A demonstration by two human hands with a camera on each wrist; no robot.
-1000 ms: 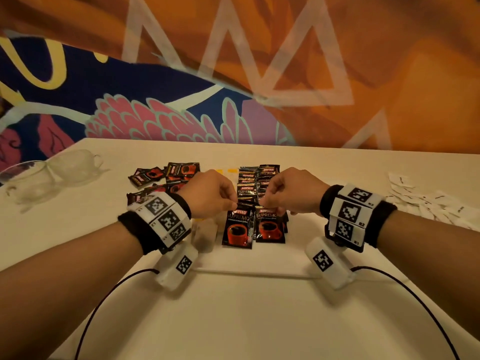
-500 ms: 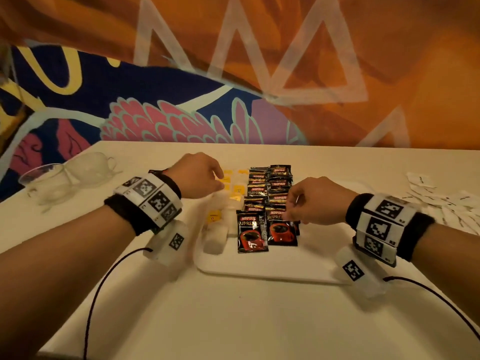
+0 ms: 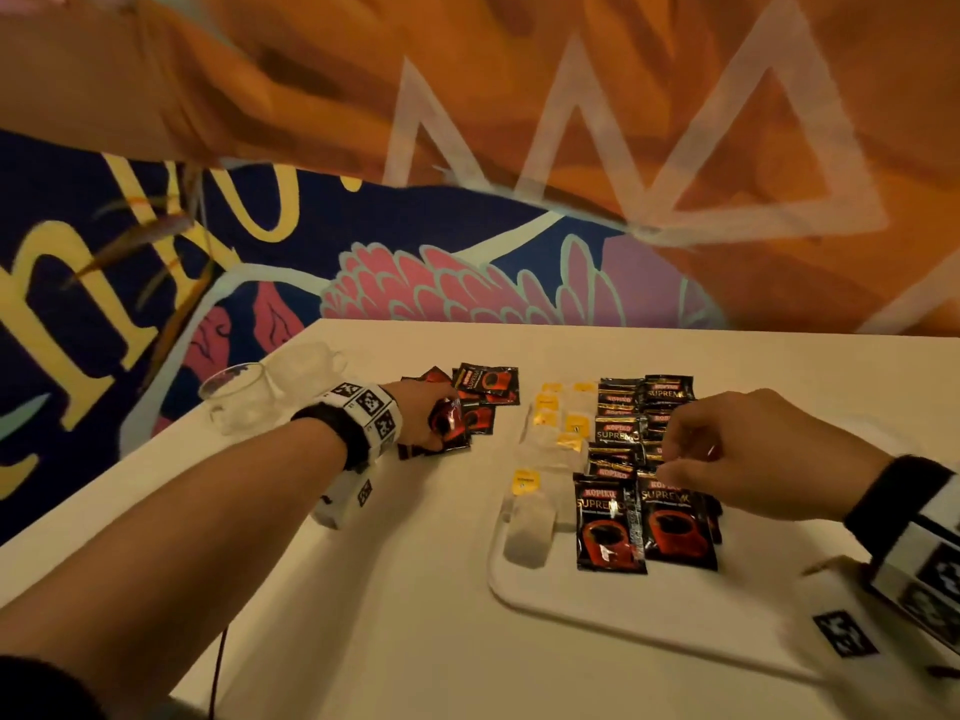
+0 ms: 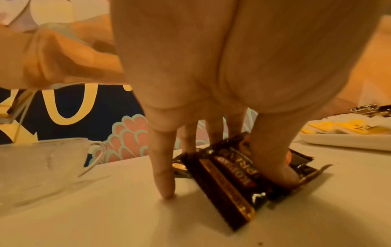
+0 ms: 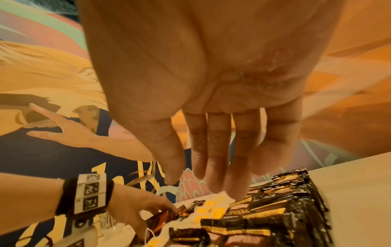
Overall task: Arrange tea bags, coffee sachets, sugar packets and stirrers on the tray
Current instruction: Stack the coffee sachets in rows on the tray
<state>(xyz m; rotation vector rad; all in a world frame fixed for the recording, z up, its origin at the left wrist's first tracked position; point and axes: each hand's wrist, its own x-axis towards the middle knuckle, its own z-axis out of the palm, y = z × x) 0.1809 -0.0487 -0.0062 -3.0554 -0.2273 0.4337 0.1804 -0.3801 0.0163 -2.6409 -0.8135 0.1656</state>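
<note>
Tea bags [image 3: 524, 483] and two sachet rows [image 3: 644, 459] fill the tray [image 3: 597, 610]; left hand [image 3: 423, 415] pinches a loose sachet [image 4: 239, 170], right hand [image 3: 748, 459] hovers relaxed; sugar and stirrers seem undone.

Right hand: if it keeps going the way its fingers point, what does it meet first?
Probably the coffee sachets in rows on the tray: the right hand hangs open, fingers angled down at them. Depth is unclear.

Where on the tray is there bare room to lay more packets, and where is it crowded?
Bare: the tray's near strip in front of the coffee sachets, under the right hand. Crowded: the middle, where tea bags adjoin sachet rows. The left hand grips a loose sachet off-tray.
</note>
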